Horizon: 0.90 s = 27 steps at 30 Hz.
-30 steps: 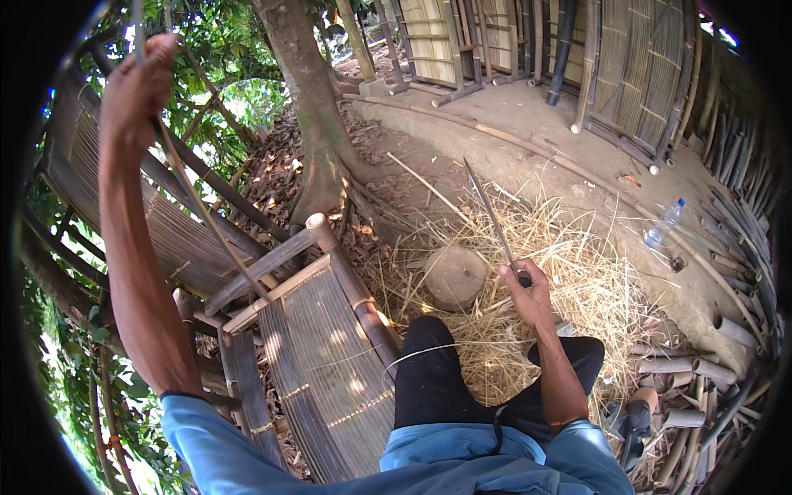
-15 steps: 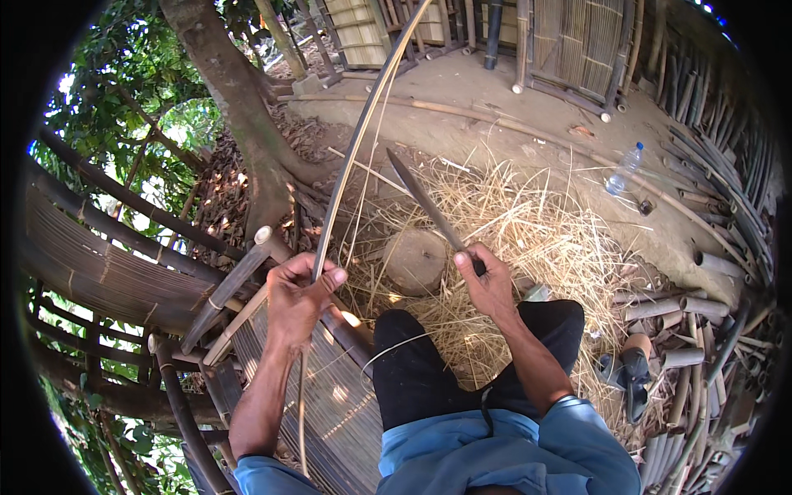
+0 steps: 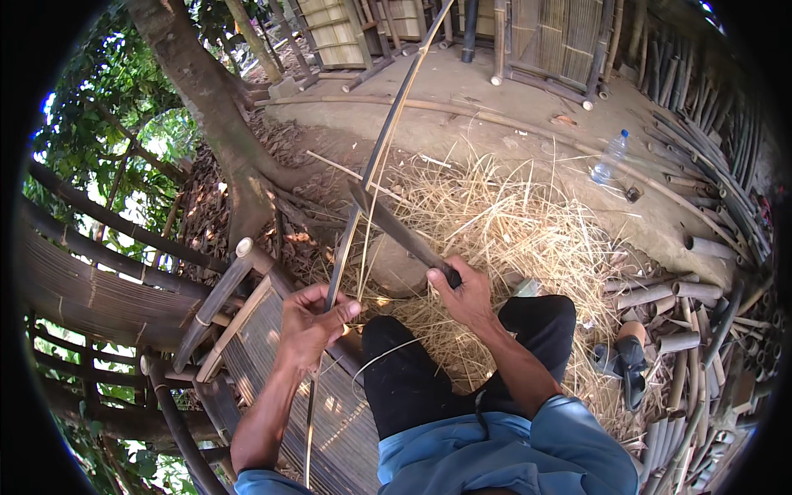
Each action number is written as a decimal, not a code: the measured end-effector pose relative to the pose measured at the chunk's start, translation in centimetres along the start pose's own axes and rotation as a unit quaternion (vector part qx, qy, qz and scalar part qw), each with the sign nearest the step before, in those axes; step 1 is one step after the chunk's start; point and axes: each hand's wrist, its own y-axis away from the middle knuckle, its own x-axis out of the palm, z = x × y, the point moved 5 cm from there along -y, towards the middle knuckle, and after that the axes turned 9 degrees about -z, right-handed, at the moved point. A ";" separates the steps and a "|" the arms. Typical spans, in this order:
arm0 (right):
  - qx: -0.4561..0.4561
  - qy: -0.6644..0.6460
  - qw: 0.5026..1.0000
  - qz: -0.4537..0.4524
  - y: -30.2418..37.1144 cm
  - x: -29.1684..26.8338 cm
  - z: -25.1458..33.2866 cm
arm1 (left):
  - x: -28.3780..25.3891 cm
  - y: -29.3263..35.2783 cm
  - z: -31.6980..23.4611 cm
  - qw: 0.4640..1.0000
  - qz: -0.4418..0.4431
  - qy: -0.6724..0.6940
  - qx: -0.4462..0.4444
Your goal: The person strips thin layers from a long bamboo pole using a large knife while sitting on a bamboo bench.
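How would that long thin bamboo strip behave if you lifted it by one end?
The bamboo strip would probably bend and sway, since it already curves along its length above the left hand. It looks thin and narrow, so likely light. The blade in the right hand meets it, so it may split lengthwise.

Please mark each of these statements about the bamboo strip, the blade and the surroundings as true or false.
1. The left hand grips a long bamboo strip. True.
2. The right hand is empty. False: it holds a long dark blade by the handle.
3. A clear plastic bottle lies on the ground beyond the straw. True.
4. The blade lies flat on the straw, apart from the strip. False: it is held up, its tip meeting the strip.
5. A tree trunk stands at upper left. True.
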 end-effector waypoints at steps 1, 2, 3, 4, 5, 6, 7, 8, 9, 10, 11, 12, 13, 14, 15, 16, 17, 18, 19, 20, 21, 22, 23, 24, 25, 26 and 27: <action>-0.029 0.029 0.999 -0.001 -0.3 -0.3 0.3 | 0.2 0.2 0.4 1.000 0.009 -0.008 -0.011; -0.024 0.033 0.999 -0.004 -0.8 -0.5 0.2 | 0.1 0.7 0.4 0.998 0.001 -0.056 -0.003; -0.038 0.045 0.998 -0.018 -1.8 -0.9 0.4 | 0.1 1.2 0.4 0.998 0.009 -0.056 -0.005; -0.051 0.058 0.997 -0.031 -2.7 -1.4 0.3 | -0.4 1.8 0.7 0.998 -0.015 -0.063 -0.028; -0.045 0.065 0.996 -0.034 -3.8 -1.7 -0.1 | -1.0 2.3 1.3 0.995 -0.040 -0.070 -0.051; -0.037 0.087 0.995 -0.043 -5.2 -2.2 -0.5 | -1.4 3.0 1.8 0.996 -0.031 -0.070 -0.054; -0.030 0.102 0.993 -0.051 -6.2 -2.2 -0.8 | -2.4 3.8 2.3 0.994 -0.041 -0.082 -0.059; -0.069 0.116 0.990 -0.028 -6.4 -2.2 -0.5 | -3.6 4.4 2.9 0.992 -0.052 -0.094 -0.064; -0.067 0.113 0.991 -0.028 -6.8 -2.2 -0.6 | -4.8 5.3 3.4 0.992 -0.053 -0.097 -0.066; -0.191 0.110 0.975 -0.007 -6.9 -2.2 0.4 | -5.7 6.0 4.0 0.992 -0.039 -0.107 -0.062; -0.312 0.104 0.944 0.015 -7.0 -2.3 1.1 | -6.5 6.4 4.4 0.991 -0.026 -0.116 -0.058; -0.382 0.272 0.883 0.001 -7.8 -2.3 -0.6 | -7.2 6.7 4.8 0.991 -0.023 -0.114 -0.064; -0.170 0.206 0.963 -0.021 -10.4 -4.0 -3.9 | -7.8 7.1 5.1 0.992 -0.026 -0.102 -0.075; 0.008 0.161 0.986 -0.049 -12.7 -5.6 -6.4 | -8.3 7.5 5.4 0.992 -0.034 -0.089 -0.084; 0.024 0.240 0.968 -0.068 -14.5 -6.9 -7.0 | -8.6 7.7 5.6 0.992 -0.036 -0.088 -0.084; 0.033 0.203 0.977 -0.059 -13.9 -6.7 -7.9 | -8.9 7.8 5.9 0.991 -0.033 -0.082 -0.102; 0.042 0.166 0.984 -0.050 -13.1 -6.4 -8.5 | -9.2 7.8 6.2 0.990 -0.031 -0.075 -0.119; 0.039 0.166 0.984 -0.049 -12.9 -6.1 -8.4 | -10.0 7.6 6.5 0.989 -0.009 -0.064 -0.133; -0.089 0.169 0.980 -0.053 -11.9 -5.1 -6.7 | -11.3 7.8 6.3 0.988 -0.011 -0.068 -0.137; -0.217 0.168 0.960 -0.058 -10.9 -4.3 -5.2 | -12.6 8.1 6.0 0.989 -0.023 -0.079 -0.126; -0.213 0.169 0.961 -0.056 -11.7 -4.5 -5.3 | -13.3 8.4 6.0 0.989 -0.032 -0.087 -0.117; -0.035 0.196 0.977 -0.069 -13.7 -6.2 -7.7 | -13.2 8.5 6.8 0.988 -0.037 -0.079 -0.127; 0.131 0.216 0.964 -0.087 -15.7 -8.5 -9.6 | -12.9 8.6 8.1 0.989 -0.031 -0.071 -0.125; 0.085 0.233 0.959 -0.138 -16.8 -10.5 -10.0 | -13.1 9.1 9.5 0.986 -0.030 -0.095 -0.136; 0.079 0.227 0.960 -0.142 -16.5 -10.2 -10.2 | -13.7 9.4 10.5 0.981 -0.036 -0.124 -0.145; 0.037 0.198 0.972 -0.122 -15.3 -9.5 -10.2 | -14.6 10.0 10.7 0.981 -0.009 -0.100 -0.164; -0.004 0.176 0.980 -0.095 -14.5 -9.1 -10.0 | -15.7 10.4 11.5 0.982 -0.012 -0.096 -0.163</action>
